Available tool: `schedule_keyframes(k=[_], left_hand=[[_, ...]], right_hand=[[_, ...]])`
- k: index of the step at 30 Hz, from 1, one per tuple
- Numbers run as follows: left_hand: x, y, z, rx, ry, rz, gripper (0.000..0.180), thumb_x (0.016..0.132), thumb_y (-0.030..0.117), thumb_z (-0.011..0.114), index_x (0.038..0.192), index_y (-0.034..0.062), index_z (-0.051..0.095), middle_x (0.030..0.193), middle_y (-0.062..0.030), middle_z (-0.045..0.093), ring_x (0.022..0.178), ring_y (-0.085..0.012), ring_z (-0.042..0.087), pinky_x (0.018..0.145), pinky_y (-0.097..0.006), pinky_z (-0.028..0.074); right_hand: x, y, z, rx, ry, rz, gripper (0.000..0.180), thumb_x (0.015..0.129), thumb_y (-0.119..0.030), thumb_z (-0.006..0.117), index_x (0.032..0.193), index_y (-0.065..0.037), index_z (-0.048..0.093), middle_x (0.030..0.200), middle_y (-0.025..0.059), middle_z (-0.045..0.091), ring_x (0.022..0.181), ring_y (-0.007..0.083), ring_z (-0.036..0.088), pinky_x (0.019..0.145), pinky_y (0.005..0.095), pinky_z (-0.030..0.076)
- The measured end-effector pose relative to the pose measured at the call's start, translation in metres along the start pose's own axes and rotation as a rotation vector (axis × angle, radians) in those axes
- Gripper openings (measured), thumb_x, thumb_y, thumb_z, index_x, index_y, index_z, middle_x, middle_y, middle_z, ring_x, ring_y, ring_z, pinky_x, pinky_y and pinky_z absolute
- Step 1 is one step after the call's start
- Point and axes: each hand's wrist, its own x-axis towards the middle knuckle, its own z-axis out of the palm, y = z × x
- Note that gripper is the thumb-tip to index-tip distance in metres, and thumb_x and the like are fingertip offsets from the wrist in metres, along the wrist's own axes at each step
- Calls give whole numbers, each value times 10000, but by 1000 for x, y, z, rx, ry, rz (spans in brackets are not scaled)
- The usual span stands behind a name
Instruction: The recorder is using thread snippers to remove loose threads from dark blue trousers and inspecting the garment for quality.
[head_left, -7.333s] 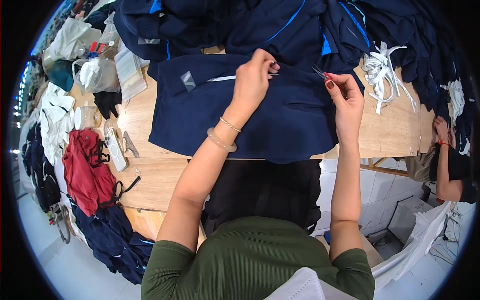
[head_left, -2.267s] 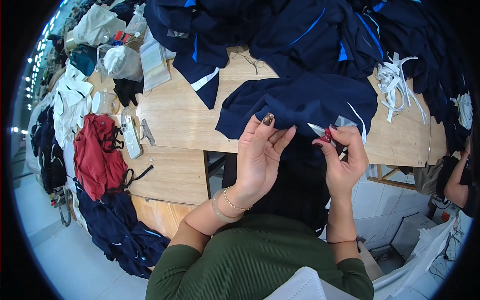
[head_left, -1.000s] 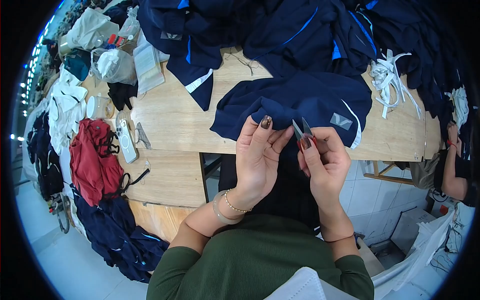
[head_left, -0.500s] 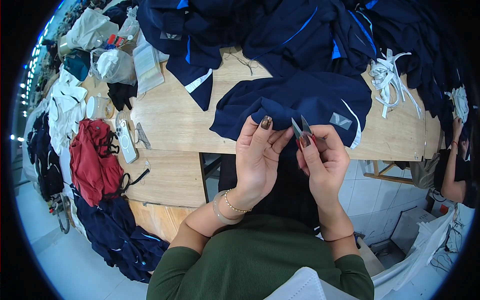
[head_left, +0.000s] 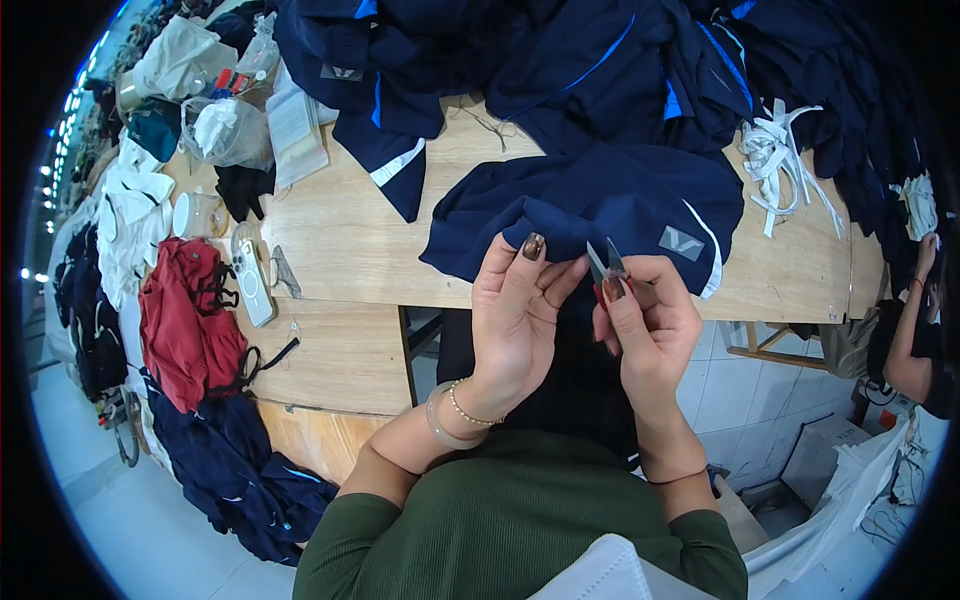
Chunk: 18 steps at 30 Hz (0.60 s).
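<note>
My left hand (head_left: 515, 315) grips the near edge of a navy garment (head_left: 600, 205) that lies bunched at the front edge of the wooden table (head_left: 340, 240). My right hand (head_left: 650, 325) holds small thread snips (head_left: 605, 265), blades pointing up, close beside the fold the left hand pinches. The two hands sit nearly side by side, just in front of my chest. The garment has a white stripe and a grey patch on its right side.
A heap of navy and blue garments (head_left: 520, 60) fills the table's far side. White straps (head_left: 780, 160) lie at right. A phone (head_left: 252, 275), bags and a red garment (head_left: 185, 320) sit at left. Another person's arm (head_left: 905, 330) shows at far right.
The garment, earlier spread flat and held up high on the table, is now bunched at the front edge. My hands have come down close together, the snips raised beside the fold.
</note>
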Motion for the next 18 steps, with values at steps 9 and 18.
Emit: schedule_keyframes(k=[9, 18], left_hand=[[-1, -1, -1, -3, -12, -2, 197, 989, 138, 466, 1162, 69, 531, 1124, -75, 624, 1042, -166, 623, 941, -314, 503], [0, -1, 2, -1, 11, 0, 193, 988, 137, 469, 1156, 68, 534, 1121, -82, 628, 1037, -169, 627, 935, -315, 508]], right_hand=[[2, -2, 3, -10, 10, 46, 99, 913, -51, 573, 977, 20, 547, 693, 13, 585, 566, 32, 502, 510, 163, 354], [2, -4, 2, -19, 11, 51, 90, 921, -65, 569, 968, 9, 549, 669, 4, 576, 551, 28, 495, 495, 163, 346]])
